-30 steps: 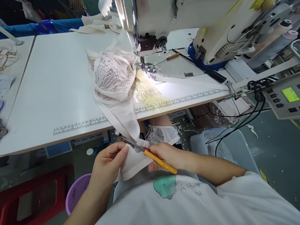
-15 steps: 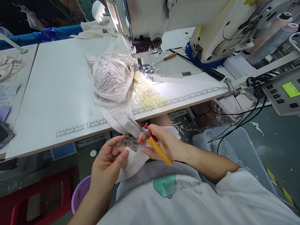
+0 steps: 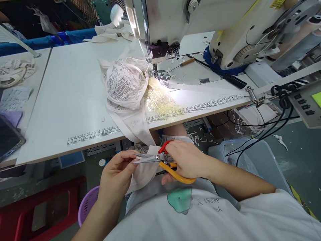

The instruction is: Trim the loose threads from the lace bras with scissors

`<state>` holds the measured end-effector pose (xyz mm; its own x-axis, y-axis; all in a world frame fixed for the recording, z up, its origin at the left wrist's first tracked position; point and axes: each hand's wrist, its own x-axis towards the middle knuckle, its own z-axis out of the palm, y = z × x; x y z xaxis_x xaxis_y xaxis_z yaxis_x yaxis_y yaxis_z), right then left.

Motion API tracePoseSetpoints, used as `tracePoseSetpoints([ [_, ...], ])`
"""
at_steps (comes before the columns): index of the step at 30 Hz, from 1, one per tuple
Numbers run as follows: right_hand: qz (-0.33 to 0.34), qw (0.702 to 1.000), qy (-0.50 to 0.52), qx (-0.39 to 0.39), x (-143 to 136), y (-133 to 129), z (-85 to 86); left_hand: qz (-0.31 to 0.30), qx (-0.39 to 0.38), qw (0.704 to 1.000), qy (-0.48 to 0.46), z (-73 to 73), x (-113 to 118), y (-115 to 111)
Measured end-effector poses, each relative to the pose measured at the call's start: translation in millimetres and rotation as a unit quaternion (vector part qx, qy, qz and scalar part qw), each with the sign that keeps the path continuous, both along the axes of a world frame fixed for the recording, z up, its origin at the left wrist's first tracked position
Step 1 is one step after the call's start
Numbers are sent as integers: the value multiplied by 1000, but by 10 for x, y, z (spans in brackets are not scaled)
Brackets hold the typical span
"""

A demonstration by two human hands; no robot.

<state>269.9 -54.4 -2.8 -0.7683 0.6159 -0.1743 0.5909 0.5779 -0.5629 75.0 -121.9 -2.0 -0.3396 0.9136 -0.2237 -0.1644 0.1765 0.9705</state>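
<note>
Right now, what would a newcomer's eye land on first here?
Probably the scissors with red and orange handles in the right hand, blades open at the white fabric in the left hand. Next, the white lace bra on the table, left of the needle area of the sewing machine.

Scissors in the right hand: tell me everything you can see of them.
The scissors have two silvery, metal-looking blades joined at a round pivot, one red handle and one orange-yellow handle. The blades stand parted in a narrow V, tips toward the left hand, which pinches the white cloth. The right hand grips the handles, partly covering them. The scissors are held off the near edge of the table; whether cloth lies between the blades is unclear.
</note>
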Motion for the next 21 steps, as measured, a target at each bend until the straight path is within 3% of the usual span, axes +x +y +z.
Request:
tracePoseSetpoints([
  [10, -12, 1000, -16, -22, 6, -13, 63, -10, 16, 1000, 15, 8, 11, 10],
  [13, -44, 996, 16, -79, 4, 12, 40, -6, 18, 1000, 25, 21, 31, -5],
  [17, -177, 948, 154, -215, -84, 54, 81, -28, 17, 999, 30, 34, 68, 11],
  [19, -187, 914, 246, -264, -173, 60, 107, -39, 14, 999, 33, 30, 82, 28],
  [21, -156, 894, 302, -291, -272, 57, 105, -52, 22, 998, 33, 17, 93, 41],
])
